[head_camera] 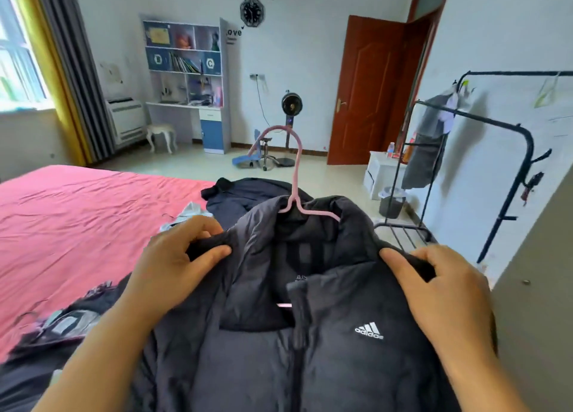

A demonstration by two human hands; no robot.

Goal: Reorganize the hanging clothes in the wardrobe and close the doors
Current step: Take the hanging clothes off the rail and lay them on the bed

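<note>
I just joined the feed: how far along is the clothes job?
Done: the pink hanger sits inside the black jacket. In hand: the left hand and right hand grip its shoulders. Left: hanging it, other clothes on the bed; no wardrobe visible.

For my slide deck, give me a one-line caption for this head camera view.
Both hands, left and right, grip a black puffer jacket on a pink hanger.
</note>
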